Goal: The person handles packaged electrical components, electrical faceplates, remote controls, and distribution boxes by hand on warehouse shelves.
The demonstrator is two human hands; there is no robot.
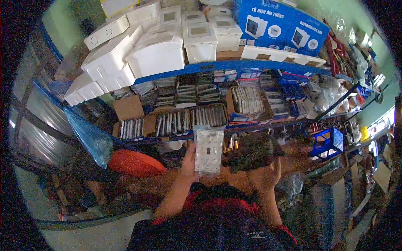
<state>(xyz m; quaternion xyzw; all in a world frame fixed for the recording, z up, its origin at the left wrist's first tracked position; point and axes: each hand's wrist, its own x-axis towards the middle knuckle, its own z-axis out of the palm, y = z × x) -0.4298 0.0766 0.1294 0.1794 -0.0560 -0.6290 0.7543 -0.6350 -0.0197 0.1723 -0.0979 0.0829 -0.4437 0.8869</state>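
Observation:
My left hand [189, 162] is closed on the left edge of a white faceplate [208, 151] wrapped in clear plastic, with a small dark rectangular opening near its middle. The plate is held upright in front of my chest. On the right, my right hand [267, 175] is closed on a dark, mottled cloth [256, 154] that hangs beside the plate, a small gap away. Most of the right fingers are hidden behind the cloth. Directly beyond the plate, cardboard boxes [171, 122] hold rows of similar thin white packs.
White plastic enclosures [157, 54] and blue printed cartons [280, 29] are stacked on the blue-edged shelf [201, 67]. A red round object [136, 162] and blue plastic sheeting [90, 134] are at left. At right are a blue stool [328, 142] and cardboard pieces [328, 205].

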